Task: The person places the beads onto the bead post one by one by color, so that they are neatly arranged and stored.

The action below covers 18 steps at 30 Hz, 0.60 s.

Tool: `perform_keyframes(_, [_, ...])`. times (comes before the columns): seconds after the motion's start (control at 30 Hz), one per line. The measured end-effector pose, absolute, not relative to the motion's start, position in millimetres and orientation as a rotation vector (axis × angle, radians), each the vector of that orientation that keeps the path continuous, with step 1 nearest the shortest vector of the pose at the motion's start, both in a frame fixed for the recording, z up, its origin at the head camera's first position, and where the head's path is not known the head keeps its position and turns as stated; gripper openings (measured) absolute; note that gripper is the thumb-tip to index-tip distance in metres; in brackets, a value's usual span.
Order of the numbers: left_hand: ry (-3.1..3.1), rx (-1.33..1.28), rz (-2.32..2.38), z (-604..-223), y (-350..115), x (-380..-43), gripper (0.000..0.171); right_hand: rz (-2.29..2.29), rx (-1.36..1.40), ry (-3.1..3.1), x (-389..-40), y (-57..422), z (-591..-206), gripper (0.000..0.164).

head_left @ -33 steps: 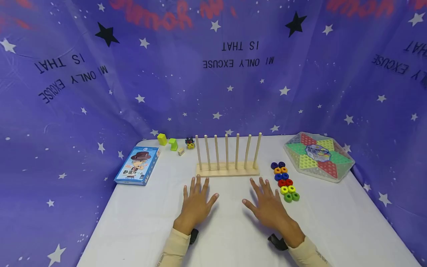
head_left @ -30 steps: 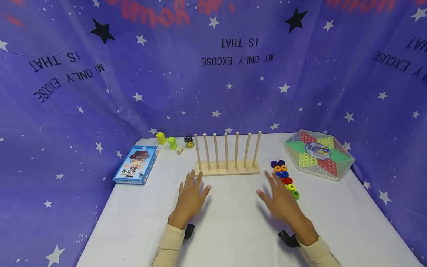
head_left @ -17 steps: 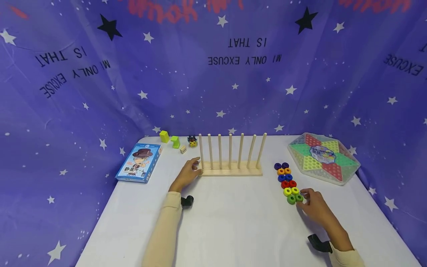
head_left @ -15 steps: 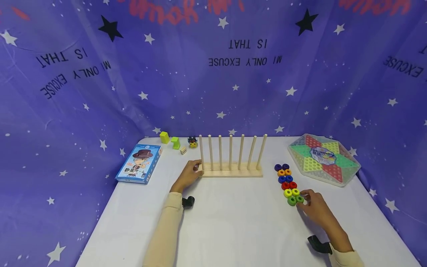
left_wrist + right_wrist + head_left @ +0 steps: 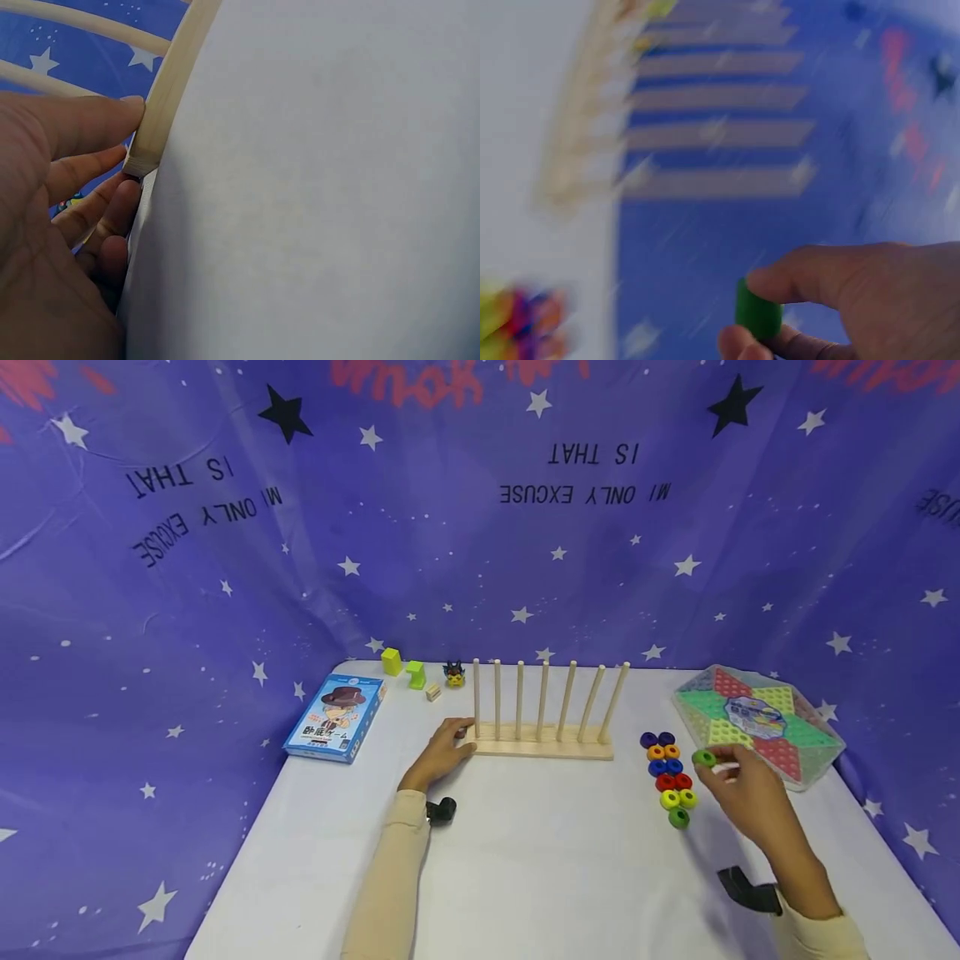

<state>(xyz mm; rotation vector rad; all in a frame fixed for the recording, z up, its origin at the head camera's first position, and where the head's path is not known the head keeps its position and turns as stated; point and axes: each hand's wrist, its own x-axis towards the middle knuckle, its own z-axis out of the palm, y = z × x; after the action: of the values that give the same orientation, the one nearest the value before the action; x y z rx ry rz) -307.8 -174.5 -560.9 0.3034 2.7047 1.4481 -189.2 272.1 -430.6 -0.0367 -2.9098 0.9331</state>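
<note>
My right hand pinches a green bead between thumb and fingers, raised above the table at the right. The right wrist view shows the green bead side-on at the fingertips. Beneath and left of it lie paired beads in purple, orange, blue, red and yellow, with a single green bead at the near end. My left hand grips the left end of a wooden peg stand, which has several bare upright pegs. In the left wrist view the thumb is on the base, with fingers behind it.
A blue card-game box lies at the left. Yellow-green blocks, a small wooden piece and a small figure stand along the back. At the right lies a hexagonal checkers board. A purple starred cloth hangs behind.
Both hands moved apart from the table's middle. The left took hold of the stand's left end. The right reached the bead rows, picked up one green bead and lifted it.
</note>
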Motion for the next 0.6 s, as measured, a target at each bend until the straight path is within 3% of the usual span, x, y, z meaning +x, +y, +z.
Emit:
perform_keyframes(0.17, [2.720,0.325,1.452,-560.4,-174.1,-308.5,0.051,1.020,0.326,-2.784,-217.9,196.0,-355.1,0.048])
perform_keyframes(0.27, [2.726,0.325,1.448,-560.4,-175.2,-307.3,0.051,1.075,0.484,-2.773,-241.6,141.9,-330.7,0.040])
perform_keyframes(0.43, [2.740,0.344,1.429,-561.1,-176.4,-303.2,0.052,1.134,0.620,-2.813,-277.1,66.4,-322.5,0.030])
perform_keyframes(0.6, [2.752,0.346,1.415,-556.9,-174.0,-302.6,0.052,1.110,0.643,-2.851,-298.2,25.1,-325.1,0.031])
